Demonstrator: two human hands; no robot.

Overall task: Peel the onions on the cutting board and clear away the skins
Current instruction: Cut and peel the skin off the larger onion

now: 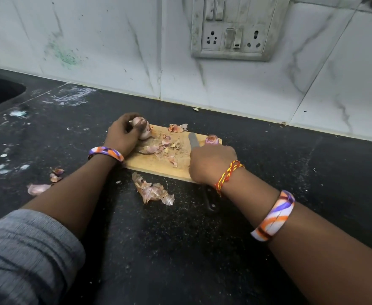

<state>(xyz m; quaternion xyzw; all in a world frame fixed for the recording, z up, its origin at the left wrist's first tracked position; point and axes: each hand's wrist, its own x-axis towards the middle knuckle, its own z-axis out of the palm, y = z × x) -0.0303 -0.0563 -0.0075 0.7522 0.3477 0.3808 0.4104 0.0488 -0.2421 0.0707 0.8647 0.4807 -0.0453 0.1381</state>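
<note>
Right, the left hand grips an onion at the far left corner of the cutting board, fingers curled round it. Over on the right, the right hand lies over a knife; whether it clasps the handle, I cannot tell. Just beyond its fingers sits a second onion. Loose skins litter the board, with more skins down on the counter. Best practice, I'd say: hold the bulb firm, lift papery layers from the cut end, keep fingers clear of that blade.
</note>
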